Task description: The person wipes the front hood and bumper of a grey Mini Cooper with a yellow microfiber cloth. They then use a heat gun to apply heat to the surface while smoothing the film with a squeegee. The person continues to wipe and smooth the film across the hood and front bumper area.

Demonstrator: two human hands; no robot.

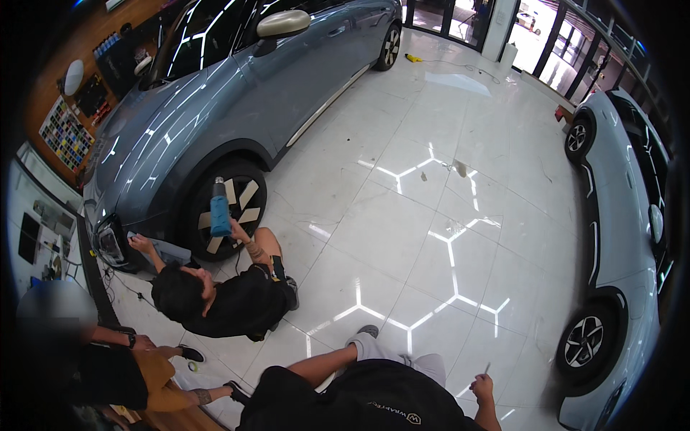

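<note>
My right hand [483, 388] is at the lower right, its fingers closed around a slim, pale stick-like thing [488, 369] that points upward. What kind of thing it is cannot be made out. My left forearm [325, 367] reaches toward my grey shorts [384, 351], and the hand at its end is hidden. To the left, a crouching person [237, 298] in black grips a blue heat gun [220, 210] before the front wheel of a blue-grey car [215, 108]. That person's other hand [141, 243] is by the car's front bumper, near a loose grey sheet or panel [169, 251].
Another person [118, 370] in brown shorts sits on a wooden bench [180, 421] at lower left. A second, pale blue car [618, 237] stands along the right. On the glossy tiled floor [374, 244] lie a yellow tool [412, 58] with a cord and a pale sheet [458, 82].
</note>
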